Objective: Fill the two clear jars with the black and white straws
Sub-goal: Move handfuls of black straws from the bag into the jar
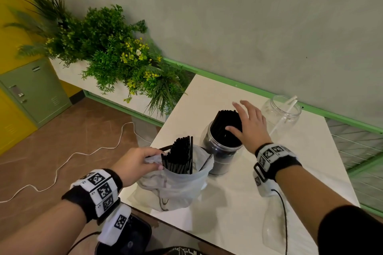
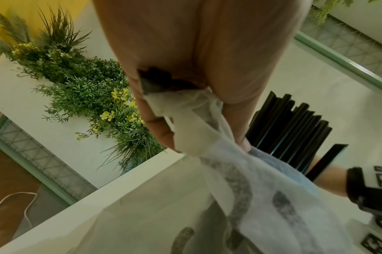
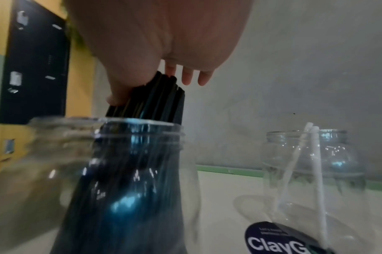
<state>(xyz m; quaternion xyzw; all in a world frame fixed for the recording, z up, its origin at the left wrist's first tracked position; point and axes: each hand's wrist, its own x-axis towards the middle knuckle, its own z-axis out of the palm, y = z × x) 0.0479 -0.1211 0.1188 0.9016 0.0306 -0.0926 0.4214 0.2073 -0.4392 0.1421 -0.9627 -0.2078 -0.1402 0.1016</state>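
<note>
- Head view: white, smooth table (image 1: 228, 203), square-cornered, with its far edge against a grey wall and green trim.
- Near clear jar (image 1: 221, 151), round and threaded at the neck, stands at table centre, packed with a dense bundle of black straws (image 1: 228, 124) leaning toward 11 o'clock and rising above the rim.
- Right hand (image 1: 250, 126) lies over the bundle top, fingers spread and straight, thumb touching the straw tips; it grips nothing.
- Far clear jar (image 1: 281, 112), at 2 o'clock from the first and apart from it, near the wall, holds two white straws (image 1: 290, 105) tilted against its rim.
- Thin, crinkled, translucent plastic bag (image 1: 176, 188) sits at 7 o'clock, touching the near jar, close to the table's left edge; more black straws stand upright inside.
- Left hand (image 1: 136, 163) pinches the bag's rim, fingers curled round the film.
- Open table surface lies toward 5 o'clock, under the right forearm.
</note>
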